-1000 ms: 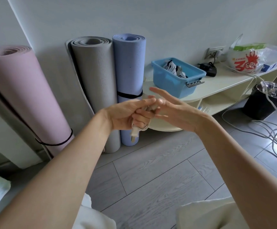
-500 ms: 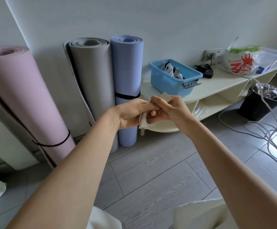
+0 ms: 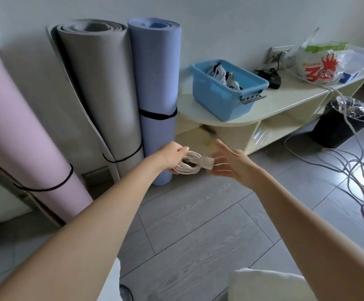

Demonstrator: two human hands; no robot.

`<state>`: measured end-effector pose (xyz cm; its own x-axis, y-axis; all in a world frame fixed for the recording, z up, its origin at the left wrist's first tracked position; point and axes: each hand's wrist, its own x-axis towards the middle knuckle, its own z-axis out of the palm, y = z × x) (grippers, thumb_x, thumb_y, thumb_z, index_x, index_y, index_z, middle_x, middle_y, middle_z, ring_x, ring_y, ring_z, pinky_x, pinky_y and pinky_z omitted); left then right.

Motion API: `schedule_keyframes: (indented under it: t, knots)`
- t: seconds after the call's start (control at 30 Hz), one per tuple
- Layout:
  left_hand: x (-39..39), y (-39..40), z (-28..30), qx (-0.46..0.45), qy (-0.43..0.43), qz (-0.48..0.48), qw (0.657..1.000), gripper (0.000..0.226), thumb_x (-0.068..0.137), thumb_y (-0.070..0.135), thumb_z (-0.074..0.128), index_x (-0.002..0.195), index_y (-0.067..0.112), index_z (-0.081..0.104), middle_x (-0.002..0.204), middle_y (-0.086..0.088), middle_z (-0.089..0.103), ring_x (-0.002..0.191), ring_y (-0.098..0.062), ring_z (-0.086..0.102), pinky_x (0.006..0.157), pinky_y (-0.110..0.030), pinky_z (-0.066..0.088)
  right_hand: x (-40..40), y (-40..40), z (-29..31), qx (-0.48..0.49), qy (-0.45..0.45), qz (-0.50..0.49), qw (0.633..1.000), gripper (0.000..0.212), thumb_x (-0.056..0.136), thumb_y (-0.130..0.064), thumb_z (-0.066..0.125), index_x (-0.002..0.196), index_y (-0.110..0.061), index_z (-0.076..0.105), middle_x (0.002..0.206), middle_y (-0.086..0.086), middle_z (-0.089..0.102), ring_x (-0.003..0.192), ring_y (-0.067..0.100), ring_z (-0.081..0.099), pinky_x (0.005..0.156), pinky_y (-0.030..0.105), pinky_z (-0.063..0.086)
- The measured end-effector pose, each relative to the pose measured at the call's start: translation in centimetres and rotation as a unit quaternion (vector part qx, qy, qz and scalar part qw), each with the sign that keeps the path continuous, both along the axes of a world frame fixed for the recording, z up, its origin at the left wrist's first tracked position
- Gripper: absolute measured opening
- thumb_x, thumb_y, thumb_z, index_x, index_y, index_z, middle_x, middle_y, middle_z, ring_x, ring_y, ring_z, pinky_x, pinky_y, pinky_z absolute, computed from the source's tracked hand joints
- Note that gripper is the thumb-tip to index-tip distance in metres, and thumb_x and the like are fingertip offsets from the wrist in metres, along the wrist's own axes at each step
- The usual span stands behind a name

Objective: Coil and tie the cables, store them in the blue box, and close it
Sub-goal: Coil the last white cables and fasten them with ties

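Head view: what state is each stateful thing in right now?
left hand: grips the coiled white cable, which is bound by a wrap.
right hand: open, blurred, beside the coil.
blue box: lidless, holding bundled cables.
grey cables: loose on the floor.
yoga mats: rolled, strapped.

The left hand (image 3: 172, 156) grips a coiled white cable (image 3: 190, 165). The right hand (image 3: 231, 162) is spread just beside it. Far right, the blue box (image 3: 224, 92) stands open.

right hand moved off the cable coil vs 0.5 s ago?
Yes. The right hand has opened and pulled away rightward, toward the cream shelf unit; only the left hand grips the white cable coil.
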<state>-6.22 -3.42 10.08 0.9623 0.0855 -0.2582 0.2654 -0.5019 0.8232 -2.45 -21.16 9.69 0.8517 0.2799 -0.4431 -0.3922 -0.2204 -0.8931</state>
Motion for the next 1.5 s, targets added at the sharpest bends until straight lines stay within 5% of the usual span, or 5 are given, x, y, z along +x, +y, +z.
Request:
schedule_keyframes:
  t: [0.6, 0.77, 1.1, 1.33, 1.5]
  knots:
    - [14.1, -0.3, -21.1, 0.128, 0.067, 0.008, 0.989, 0.037, 0.101, 0.029, 0.034, 0.072, 0.008, 0.043, 0.089, -0.024, 0.056, 0.092, -0.036, 0.054, 0.066, -0.030, 0.029, 22.0, 5.5, -23.0, -0.494, -0.257, 0.154, 0.816, 0.058, 0.090, -0.001, 0.034, 0.143, -0.027, 0.033, 0.158, -0.002, -0.012, 0.144, 0.029, -0.005, 0.115, 0.043, 0.014]
    - [14.7, -0.9, -23.0, 0.111, 0.096, -0.008, 0.989, 0.038, 0.101, 0.029, 0.035, 0.095, 0.003, 0.060, 0.099, -0.022, 0.062, 0.095, -0.034, 0.057, 0.071, -0.034, 0.039, 26.6, 5.4, -25.1, -0.558, -0.239, 0.171, 0.776, 0.049, 0.091, -0.004, 0.041, 0.139, -0.009, 0.036, 0.150, 0.018, 0.017, 0.135, 0.043, 0.022, 0.109, 0.045, 0.028]
    - [10.5, 1.0, -19.3, 0.164, 0.226, -0.023, 0.960, 0.035, 0.100, 0.018, 0.039, 0.122, -0.006, 0.053, 0.124, -0.025, 0.056, 0.114, -0.036, 0.054, 0.089, -0.036, 0.042, 13.5, 6.5, -18.2, -0.227, -0.162, 0.177, 0.944, 0.016, 0.079, -0.014, 0.072, 0.092, -0.006, 0.074, 0.068, 0.008, 0.065, 0.049, 0.003, 0.054, 0.045, 0.008, 0.039]
    - [5.5, 2.0, -7.7, 0.000, 0.143, 0.041, 0.989, 0.027, 0.090, 0.010, 0.041, 0.063, 0.011, 0.043, 0.059, -0.009, 0.039, 0.049, -0.018, 0.036, 0.045, -0.019, 0.024, 3.9, 3.0, -3.6, -0.077, -0.128, 0.150, 0.977, 0.020, 0.080, 0.009, 0.064, 0.097, -0.001, 0.061, 0.069, 0.010, 0.057, 0.047, 0.004, 0.052, 0.053, 0.014, 0.048]
    - [0.1, 1.0, 1.3, -0.135, 0.080, 0.051, 0.986, 0.020, 0.098, 0.023, 0.042, 0.084, 0.010, 0.048, 0.069, -0.005, 0.049, 0.056, -0.010, 0.047, 0.040, -0.016, 0.040, -2.8, 2.2, 4.6, 0.007, -0.157, 0.147, 0.977, 0.008, 0.086, -0.003, 0.061, 0.091, 0.001, 0.056, 0.068, 0.014, 0.060, 0.051, 0.016, 0.055, 0.054, 0.025, 0.045]
